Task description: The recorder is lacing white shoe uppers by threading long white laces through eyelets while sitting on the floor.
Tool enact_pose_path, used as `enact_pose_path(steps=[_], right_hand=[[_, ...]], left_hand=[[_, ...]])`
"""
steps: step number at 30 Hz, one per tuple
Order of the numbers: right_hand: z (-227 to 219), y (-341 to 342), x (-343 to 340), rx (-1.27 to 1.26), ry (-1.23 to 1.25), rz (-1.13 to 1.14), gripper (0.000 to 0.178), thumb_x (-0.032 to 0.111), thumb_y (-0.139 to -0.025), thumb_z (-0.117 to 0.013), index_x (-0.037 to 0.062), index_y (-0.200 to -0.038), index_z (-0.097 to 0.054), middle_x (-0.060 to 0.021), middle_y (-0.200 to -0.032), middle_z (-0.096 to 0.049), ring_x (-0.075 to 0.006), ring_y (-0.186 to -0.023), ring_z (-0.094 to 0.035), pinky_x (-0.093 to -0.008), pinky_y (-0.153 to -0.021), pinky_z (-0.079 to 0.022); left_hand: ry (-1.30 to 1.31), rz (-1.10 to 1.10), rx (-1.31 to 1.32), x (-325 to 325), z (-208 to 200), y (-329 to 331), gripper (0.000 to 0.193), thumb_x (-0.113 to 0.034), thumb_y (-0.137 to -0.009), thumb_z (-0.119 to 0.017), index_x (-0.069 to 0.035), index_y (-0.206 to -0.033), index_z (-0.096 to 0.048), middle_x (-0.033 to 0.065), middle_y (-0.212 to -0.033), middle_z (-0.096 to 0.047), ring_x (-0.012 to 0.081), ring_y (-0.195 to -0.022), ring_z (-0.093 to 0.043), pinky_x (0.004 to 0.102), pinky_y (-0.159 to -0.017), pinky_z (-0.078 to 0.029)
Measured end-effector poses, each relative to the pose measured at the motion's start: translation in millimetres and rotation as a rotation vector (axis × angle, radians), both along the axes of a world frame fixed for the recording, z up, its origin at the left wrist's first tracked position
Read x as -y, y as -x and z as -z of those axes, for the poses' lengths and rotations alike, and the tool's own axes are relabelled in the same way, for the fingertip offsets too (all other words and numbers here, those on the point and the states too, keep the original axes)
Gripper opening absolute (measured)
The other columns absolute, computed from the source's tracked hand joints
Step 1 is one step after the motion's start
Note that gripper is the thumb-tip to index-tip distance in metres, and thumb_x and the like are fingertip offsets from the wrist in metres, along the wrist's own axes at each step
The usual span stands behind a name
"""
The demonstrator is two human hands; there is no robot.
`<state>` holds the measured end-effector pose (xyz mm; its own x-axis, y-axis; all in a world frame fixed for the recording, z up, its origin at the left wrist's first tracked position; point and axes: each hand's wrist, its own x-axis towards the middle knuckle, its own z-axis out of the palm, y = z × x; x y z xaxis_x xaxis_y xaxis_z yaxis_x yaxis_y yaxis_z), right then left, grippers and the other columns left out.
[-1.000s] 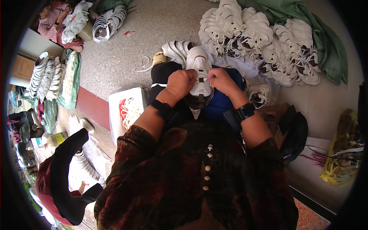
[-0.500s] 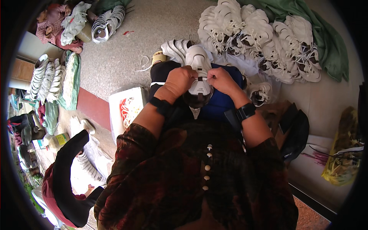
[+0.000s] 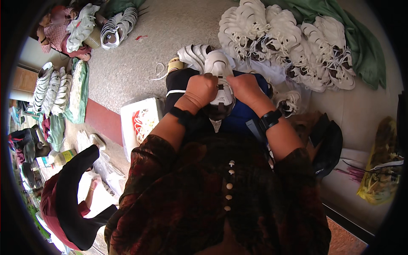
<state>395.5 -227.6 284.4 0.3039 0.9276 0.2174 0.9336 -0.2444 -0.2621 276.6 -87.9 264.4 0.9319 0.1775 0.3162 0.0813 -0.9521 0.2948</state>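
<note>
A white sneaker [image 3: 219, 63] lies on my lap, its toe pointing away and its heel end toward me. My left hand [image 3: 202, 90] is closed at the left side of its lacing. On the opposite side, my right hand [image 3: 250, 90] is closed too, close against the shoe. Both hands grip the shoelace, though the fingertips and most of the lace are hidden behind the knuckles. The shoe's dark inner lining [image 3: 216, 111] shows at the near end. Dark cloth and blue cloth [image 3: 241, 119] cover my legs beneath it.
Many white shoes [image 3: 280, 38] are heaped at the far right beside green cloth [image 3: 361, 51]. A nested row of white shoe pieces [image 3: 193, 56] lies just beyond my lap. A white box [image 3: 153, 108] with laces stands to the left. Other people [image 3: 57, 32] sit at far left and near left.
My hands have turned, with knuckles now upward, and the right hand has moved in closer to the shoe. The person at near left has shifted, and a forearm now shows there.
</note>
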Motion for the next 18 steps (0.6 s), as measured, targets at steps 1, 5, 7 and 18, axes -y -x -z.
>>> enact_pose_path(steps=[1,5,7,18], right_hand=[[-0.8,-0.1,1.8,0.101,0.029,-0.036,0.007,0.009,-0.068,-0.057,0.0065,-0.074,-0.054,-0.0117,-0.057,-0.055,-0.0319,-0.058,-0.058,-0.0409,-0.053,-0.046],[7.2,-2.5,14.5,0.235,0.01,-0.152,0.015,0.009,-0.07,-0.054,0.0094,-0.084,-0.052,-0.012,-0.053,-0.052,-0.033,-0.055,-0.056,-0.0421,-0.049,-0.045],[10.2,-1.6,21.3,0.141,0.009,-0.162,0.014,0.008,-0.07,-0.055,0.0091,-0.084,-0.054,-0.013,-0.055,-0.052,-0.0333,-0.054,-0.055,-0.0419,-0.048,-0.043],[19.0,8.6,3.2,-0.308,-0.171,0.041,0.008,0.014,-0.079,-0.055,0.0059,-0.079,-0.056,-0.0141,-0.069,-0.058,-0.0339,-0.068,-0.057,-0.0385,-0.058,-0.045]], left_hand=[[0.007,0.004,0.052,2.6,-1.9,2.8,0.006,-0.014,-0.064,-0.061,-0.01,-0.068,-0.06,0.0087,-0.067,-0.058,0.0287,-0.063,-0.059,0.0379,-0.058,-0.048],[0.107,0.174,0.087,-5.8,-5.6,8.6,0.007,-0.01,-0.065,-0.061,-0.006,-0.067,-0.056,0.0088,-0.069,-0.056,0.0285,-0.063,-0.058,0.0373,-0.057,-0.047],[0.173,0.177,0.122,-5.4,-7.1,15.0,0.009,-0.01,-0.067,-0.062,-0.005,-0.068,-0.055,0.0099,-0.069,-0.056,0.0292,-0.063,-0.058,0.0374,-0.058,-0.047],[0.388,-0.229,-0.368,-5.2,-23.4,19.2,0.024,-0.026,-0.073,-0.065,-0.003,-0.075,-0.059,0.0162,-0.071,-0.061,0.0325,-0.072,-0.06,0.0378,-0.065,-0.048]])
